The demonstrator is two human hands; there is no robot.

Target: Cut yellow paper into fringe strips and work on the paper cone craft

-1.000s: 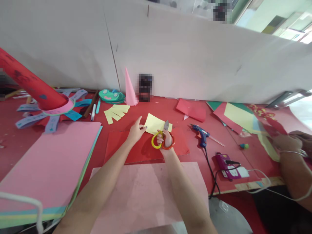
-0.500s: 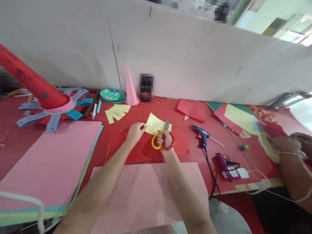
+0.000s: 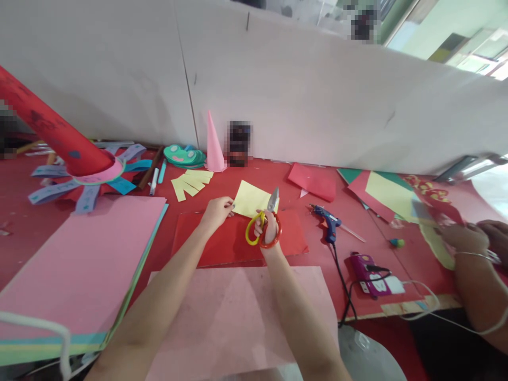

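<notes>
A pale yellow sheet of paper (image 3: 251,200) is pinched at its left edge by my left hand (image 3: 218,212), whose fingers are closed. My right hand (image 3: 269,228) grips scissors (image 3: 273,200) with one yellow and one red handle loop. Their blades point up and away from me, over the right part of the yellow sheet. Whether the right fingers also touch the paper, I cannot tell. Beneath both hands lies a red sheet (image 3: 234,241), and a large pink sheet (image 3: 238,312) is nearer to me.
Cut yellow strips (image 3: 190,184) lie by a pink paper cone (image 3: 214,145). On the right are a blue glue gun (image 3: 328,223), a purple power strip (image 3: 367,275) with cables, and a co-worker's hands (image 3: 466,238). Stacked coloured sheets (image 3: 87,259) fill the left.
The yellow sheet and my left hand have shifted slightly left. The scissors have turned a little in my right hand, and their blades have moved slightly away from me.
</notes>
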